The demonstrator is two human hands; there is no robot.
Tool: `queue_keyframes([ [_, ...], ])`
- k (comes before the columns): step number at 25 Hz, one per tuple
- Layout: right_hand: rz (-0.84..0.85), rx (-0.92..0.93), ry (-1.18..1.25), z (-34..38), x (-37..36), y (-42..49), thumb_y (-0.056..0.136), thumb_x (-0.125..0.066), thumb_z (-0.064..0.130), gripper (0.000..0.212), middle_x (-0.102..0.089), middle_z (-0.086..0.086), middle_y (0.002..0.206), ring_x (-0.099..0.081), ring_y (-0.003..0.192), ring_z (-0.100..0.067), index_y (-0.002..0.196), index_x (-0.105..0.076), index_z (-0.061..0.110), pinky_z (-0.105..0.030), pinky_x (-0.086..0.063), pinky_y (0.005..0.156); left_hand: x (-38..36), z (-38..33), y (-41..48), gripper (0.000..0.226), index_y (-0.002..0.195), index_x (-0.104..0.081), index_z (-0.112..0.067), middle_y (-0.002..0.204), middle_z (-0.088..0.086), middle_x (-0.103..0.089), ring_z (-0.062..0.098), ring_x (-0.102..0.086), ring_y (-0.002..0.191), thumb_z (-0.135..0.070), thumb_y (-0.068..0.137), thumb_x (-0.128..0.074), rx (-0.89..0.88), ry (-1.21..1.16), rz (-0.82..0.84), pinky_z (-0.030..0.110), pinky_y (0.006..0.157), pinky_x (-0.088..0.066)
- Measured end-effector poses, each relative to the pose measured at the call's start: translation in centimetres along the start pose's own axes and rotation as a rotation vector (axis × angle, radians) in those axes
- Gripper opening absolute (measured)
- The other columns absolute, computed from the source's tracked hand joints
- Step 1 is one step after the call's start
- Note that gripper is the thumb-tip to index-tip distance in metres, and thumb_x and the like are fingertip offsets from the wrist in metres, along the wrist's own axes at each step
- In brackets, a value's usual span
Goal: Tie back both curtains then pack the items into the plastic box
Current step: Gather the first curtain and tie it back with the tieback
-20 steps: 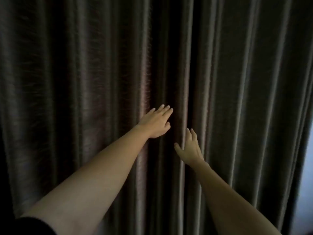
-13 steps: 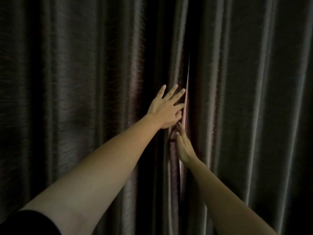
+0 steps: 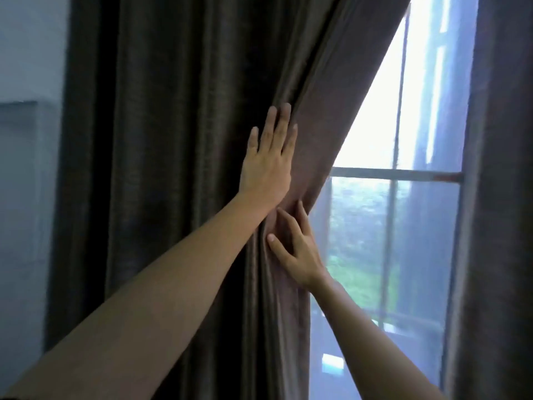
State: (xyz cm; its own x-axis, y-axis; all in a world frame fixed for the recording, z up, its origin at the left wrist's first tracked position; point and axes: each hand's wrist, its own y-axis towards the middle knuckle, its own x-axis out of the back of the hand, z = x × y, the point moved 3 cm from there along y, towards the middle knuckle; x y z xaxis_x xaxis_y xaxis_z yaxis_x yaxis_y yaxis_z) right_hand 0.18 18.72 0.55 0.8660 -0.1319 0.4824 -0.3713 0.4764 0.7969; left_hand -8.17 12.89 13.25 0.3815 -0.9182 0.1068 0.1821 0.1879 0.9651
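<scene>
Under left hand [image 3: 266, 168] and right hand [image 3: 298, 254] lies the bunched curtain [image 3: 178, 140].

Both forearms are bare all the way, entering from seven and five o'clock. The left hand [image 3: 266, 168] and right hand [image 3: 298, 256] are bare too, nails short.

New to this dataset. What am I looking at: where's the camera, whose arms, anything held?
No robot here: these are a person's two bare arms, filmed by one wide-angle camera worn on the head. No table is in view, only a window between two dark curtains. The left hand lies flat, fingers straight, on the left curtain, which slants aside from the glass. The right hand, just below, presses spread fingers onto that curtain's bunched edge. Neither hand clearly grips anything. The right curtain hangs straight. No tie or plastic box shows.
</scene>
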Motion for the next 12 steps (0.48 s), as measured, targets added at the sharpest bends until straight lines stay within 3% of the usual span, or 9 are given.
queue_keyframes([
  [4,0.107,0.066,0.087,3.4,-7.2,5.1,0.08,-0.046,0.065,0.069,0.003,0.004,0.159,-0.008,0.146,-0.02,0.142,-0.025,0.04,-0.047,-0.023,0.116,-3.4,8.6,-0.1,0.069,0.149,-0.005,-0.01,0.158,0.014,0.008,0.032,0.006,0.145,-0.023,0.094,-0.044,0.091,0.045,0.074,0.051,0.114,-0.007],
  [7,0.122,0.115,0.133,6.0,-13.0,8.8,0.08,-0.05,0.063,0.071,0.0,-0.001,0.16,-0.003,0.146,-0.017,0.142,-0.026,0.037,-0.045,-0.021,0.117,-6.0,15.4,-0.8,0.072,0.149,-0.006,-0.008,0.158,0.012,0.011,0.032,0.008,0.145,-0.023,0.092,-0.048,0.111,0.113,0.105,0.054,0.114,-0.007],
  [12,0.154,0.156,0.157,10.0,-22.0,13.1,0.083,-0.052,0.061,0.069,0.003,-0.003,0.16,-0.001,0.146,-0.022,0.142,-0.018,0.048,-0.042,-0.019,0.114,-9.7,25.0,-2.2,0.071,0.149,-0.003,-0.009,0.157,0.013,0.018,0.034,0.01,0.145,-0.019,0.093,-0.045,0.153,0.125,0.153,0.053,0.115,-0.01],
])
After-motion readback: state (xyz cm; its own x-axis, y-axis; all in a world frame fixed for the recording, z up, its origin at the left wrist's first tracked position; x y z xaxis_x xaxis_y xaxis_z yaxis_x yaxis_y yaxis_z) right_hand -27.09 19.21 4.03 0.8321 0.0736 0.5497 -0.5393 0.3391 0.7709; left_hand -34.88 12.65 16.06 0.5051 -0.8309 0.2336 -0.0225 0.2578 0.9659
